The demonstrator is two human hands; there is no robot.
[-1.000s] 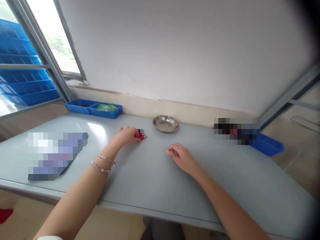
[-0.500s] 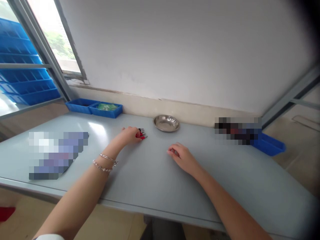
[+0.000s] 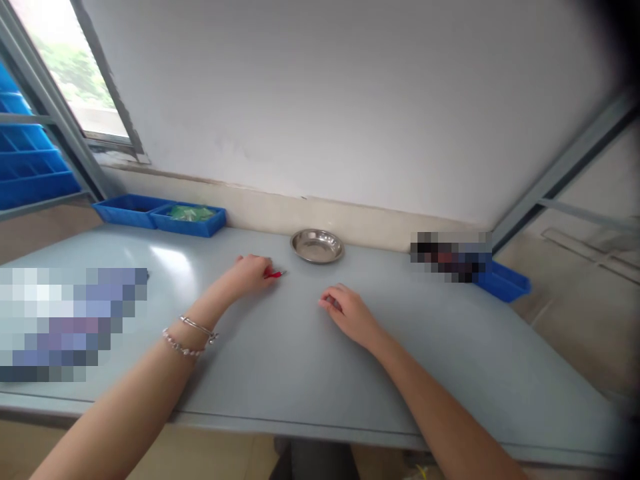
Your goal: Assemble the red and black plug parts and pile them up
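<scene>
My left hand (image 3: 254, 273), with bracelets at the wrist, is closed over the table left of the steel dish. A small red piece with a slim metal tip (image 3: 274, 274) sticks out from its fingers; the rest of what it grips is hidden behind the hand. My right hand (image 3: 346, 308) rests on the table in front of the dish, its fingers loosely curled in. Nothing shows in it. The round, shallow steel dish (image 3: 317, 247) stands near the wall, touched by neither hand.
Two blue bins (image 3: 190, 221) stand at the back left, one with green-and-clear packets (image 3: 191, 213). Another blue bin (image 3: 503, 280) is at the right edge, beside a blurred-out dark item (image 3: 445, 257). A pixelated flat item (image 3: 75, 320) lies on the grey table (image 3: 280, 373) at left.
The view has swung slightly right, so everything sits further left. Earlier several red and black pieces with metal tips showed at my left hand; now only one red one shows. My right hand keeps its pose.
</scene>
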